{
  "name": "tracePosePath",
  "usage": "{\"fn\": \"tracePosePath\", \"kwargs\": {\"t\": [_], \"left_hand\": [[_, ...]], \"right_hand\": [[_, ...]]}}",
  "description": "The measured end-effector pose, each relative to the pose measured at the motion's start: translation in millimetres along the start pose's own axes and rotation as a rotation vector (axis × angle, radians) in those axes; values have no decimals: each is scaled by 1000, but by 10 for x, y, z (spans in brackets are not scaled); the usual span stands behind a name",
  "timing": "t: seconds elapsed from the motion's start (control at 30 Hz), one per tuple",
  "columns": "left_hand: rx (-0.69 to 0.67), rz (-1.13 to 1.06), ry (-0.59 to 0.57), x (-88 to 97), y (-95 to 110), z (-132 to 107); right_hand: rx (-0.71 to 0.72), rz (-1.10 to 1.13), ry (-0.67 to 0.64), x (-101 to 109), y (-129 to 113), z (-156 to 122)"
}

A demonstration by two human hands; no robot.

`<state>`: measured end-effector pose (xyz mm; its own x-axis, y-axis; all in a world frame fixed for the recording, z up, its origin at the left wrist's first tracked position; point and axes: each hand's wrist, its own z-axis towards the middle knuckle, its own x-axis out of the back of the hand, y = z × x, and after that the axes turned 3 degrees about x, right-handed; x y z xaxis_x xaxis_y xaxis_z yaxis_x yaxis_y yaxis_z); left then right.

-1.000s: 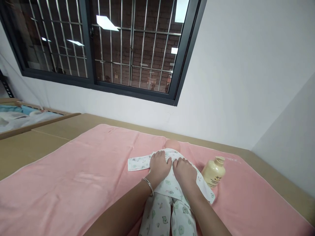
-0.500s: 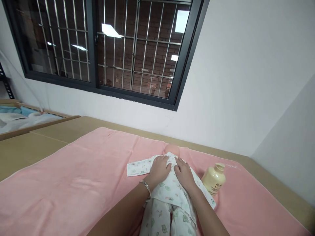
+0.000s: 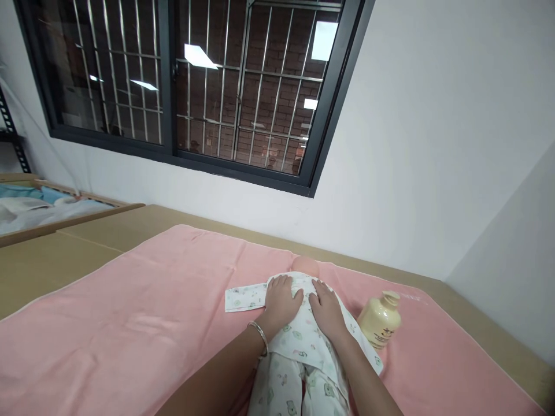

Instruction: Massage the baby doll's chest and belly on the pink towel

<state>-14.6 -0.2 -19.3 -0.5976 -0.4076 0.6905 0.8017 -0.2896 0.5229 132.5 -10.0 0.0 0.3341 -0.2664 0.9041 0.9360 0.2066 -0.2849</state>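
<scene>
A baby doll (image 3: 304, 266) lies on its back on a pink towel (image 3: 143, 312), dressed in a white printed top (image 3: 299, 338) and matching trousers (image 3: 284, 390). Only the top of its head shows beyond my hands. My left hand (image 3: 281, 299), with a silver bangle on the wrist, lies flat on the left side of the doll's chest, fingers together. Flat on the right side of the chest rests my right hand (image 3: 326, 309). One sleeve (image 3: 244, 296) of the top stretches out to the left on the towel.
A cream lotion bottle (image 3: 380, 320) lies on the towel just right of the doll. The towel covers a tan surface (image 3: 52, 260) against a white wall with a barred window (image 3: 186, 86). A wooden-edged cot with bedding (image 3: 39, 208) stands at far left.
Both hands slid slightly up the doll's chest towards its neck and stay pressed flat on the top. The camera tilted a little; the bottle has not moved.
</scene>
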Motion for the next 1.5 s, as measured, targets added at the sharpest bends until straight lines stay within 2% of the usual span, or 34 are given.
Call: {"fn": "tracePosePath", "kwargs": {"t": [0.13,0.2,0.27,0.37,0.43,0.53,0.63,0.7,0.8,0.9,0.97,1.07,1.2,1.33,1.5], "left_hand": [[-158,-104,31,-65,-30,-21],[-137,-94,76,-70,-19,-58],[-60,-55,110,-67,-12,-82],[21,-15,110,-73,-30,-67],[-2,-14,91,-86,-51,-34],[-118,-50,53,-102,-64,0],[-205,-89,61,-96,-45,-20],[-184,-87,103,-87,-28,-53],[-83,-71,140,-83,-20,-86],[-25,-80,94,-106,-49,-66],[-33,-91,51,-132,-80,-33],[-95,-119,8,-166,-126,14],[-208,-213,-12,-181,-161,33],[-224,-287,56,-187,-158,-8],[-118,-256,157,-183,-117,-61]], "right_hand": [[72,54,33,7,43,-9],[56,17,75,44,-41,-76],[-28,-40,103,74,-134,-147],[-109,-56,129,68,-173,-182],[-61,-6,129,35,-112,-143],[30,67,96,-9,9,-55],[62,77,80,4,27,-40],[39,58,98,41,-28,-87],[-75,38,144,85,-119,-171],[-141,82,161,69,-115,-174],[-103,112,140,31,-57,-120],[-19,115,65,-20,39,-19],[1,83,14,-17,51,21],[13,71,110,41,-68,-89],[-112,91,194,69,-150,-204]]}}
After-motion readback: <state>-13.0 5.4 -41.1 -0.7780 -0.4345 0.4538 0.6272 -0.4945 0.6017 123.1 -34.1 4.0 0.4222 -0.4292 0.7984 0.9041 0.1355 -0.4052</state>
